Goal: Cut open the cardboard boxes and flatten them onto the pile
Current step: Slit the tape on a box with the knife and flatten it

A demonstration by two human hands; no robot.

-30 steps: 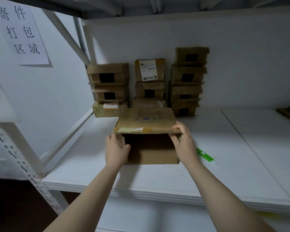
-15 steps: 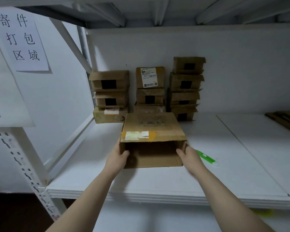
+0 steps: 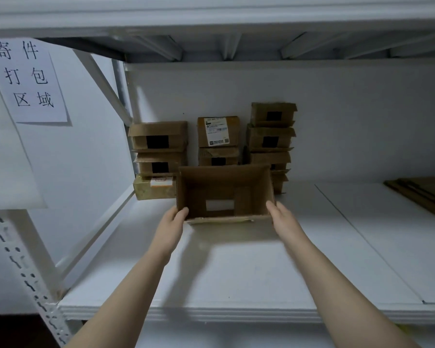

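— Right, on the head camera I see two bare arms reaching onto the white shelf, with the open box between the hands near the shelf's middle.

— How do the hands sit on it?

— The left hand grasps the box's left wall. Its thumb is hooked over the front edge and the other fingers are hidden behind the cardboard. The right hand grasps the right wall, thumb along the edge, fingers out of my sight on the outer side.

— Which way does the box face?

— Its open mouth faces me. I look straight through it, and a gap between the far flaps shows white beyond. A lower flap juts forward at the bottom. I cannot tell whether the box rests on the shelf or hangs just above it.

— Anything else around it?

— Three stacks of small boxes stand against the back wall, just behind the open box. The top box of the middle stack carries a white label. A pile of flattened cardboard lies at the shelf's far right, well apart from both hands. A paper sign with handwritten characters hangs at upper left.
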